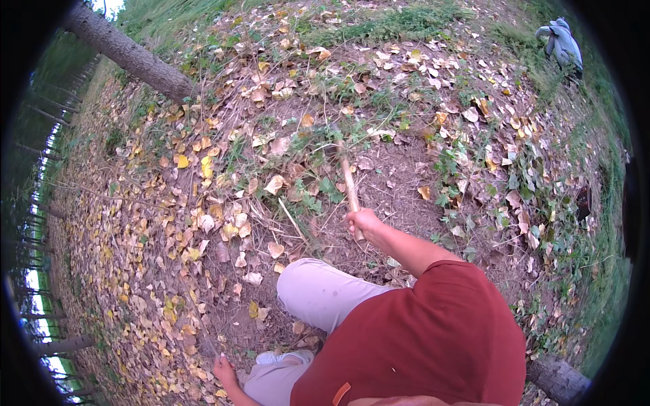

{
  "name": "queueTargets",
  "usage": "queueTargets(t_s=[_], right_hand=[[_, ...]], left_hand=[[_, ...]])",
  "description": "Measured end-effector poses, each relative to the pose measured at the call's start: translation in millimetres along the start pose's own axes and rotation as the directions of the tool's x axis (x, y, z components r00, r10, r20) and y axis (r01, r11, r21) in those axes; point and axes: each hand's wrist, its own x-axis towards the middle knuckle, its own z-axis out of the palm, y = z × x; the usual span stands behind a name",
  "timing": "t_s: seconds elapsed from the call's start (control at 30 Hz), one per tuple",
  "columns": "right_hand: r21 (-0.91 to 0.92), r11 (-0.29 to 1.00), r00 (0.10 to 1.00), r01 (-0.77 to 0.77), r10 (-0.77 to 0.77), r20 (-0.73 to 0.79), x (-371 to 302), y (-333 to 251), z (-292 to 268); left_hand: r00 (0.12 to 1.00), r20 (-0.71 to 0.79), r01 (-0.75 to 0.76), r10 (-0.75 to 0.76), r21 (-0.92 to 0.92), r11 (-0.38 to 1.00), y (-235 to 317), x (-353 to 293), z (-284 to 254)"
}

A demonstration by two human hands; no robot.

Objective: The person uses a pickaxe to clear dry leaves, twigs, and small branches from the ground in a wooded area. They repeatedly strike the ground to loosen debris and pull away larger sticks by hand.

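Far left: a row of thin trees (40, 216), bent by the lens at the rim. Next to them, upper left, a thick tree trunk (132, 54) runs slantwise down into the litter. Fallen leaves (145, 250), tan and yellow, cover the ground beneath.

Lower left: the left hand (224, 370), low over the leaves, beside the person's leg. Fingers look partly bent; from where I stand I cannot tell whether it pinches anything thin or is bare. Just right of it, a white shoe (288, 356) on the soil, below the bent knee of the pale trousers (328, 291).

Centre: green weeds (308, 193) and dry stalks among leaves. Right of these, a wooden handle (349, 179), sloping up and away from the person. Its far end reaches weeds and litter; the head there is too covered to make out. The right hand (363, 222) is closed around the near end, a short stub showing below the fist. Arm extended, sleeve of the dark red shirt (420, 338) at the elbow side. Bare soil (399, 176) lies right of the handle.

Right: leafy green plants (447, 169); lower down, another trunk (558, 379). Upper right, a grey-blue cloth-like shape (563, 46) in grass, well apart; nature unclear.
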Motion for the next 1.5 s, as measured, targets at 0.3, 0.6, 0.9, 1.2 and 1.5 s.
queueTargets(t_s=[0.3,0.6,0.9,1.2,1.5], right_hand=[[0.44,0.789,0.847,0.428,-0.18,-0.501,68,-126,-28],[0.259,0.925,0.937,0.279,-0.203,-0.285,147,-168,-29],[-0.29,0.957,0.967,0.017,0.058,0.247,-11,14,111],[-0.064,0.998,0.999,0.019,-0.022,-0.039,5,-26,44],[0.473,0.814,0.917,0.337,-0.171,-0.36,50,-85,-14]], left_hand=[[0.999,-0.048,0.004,-0.012,-0.163,0.987,-40,-20,-20],[0.996,-0.078,-0.064,0.051,-0.17,0.983,-38,-7,-10],[0.995,-0.1,0.009,-0.019,-0.1,0.995,-32,-15,-16],[0.995,-0.092,-0.047,0.036,-0.122,0.991,-20,-20,-15],[0.995,-0.096,-0.037,0.025,-0.129,0.991,-37,-19,-20]])
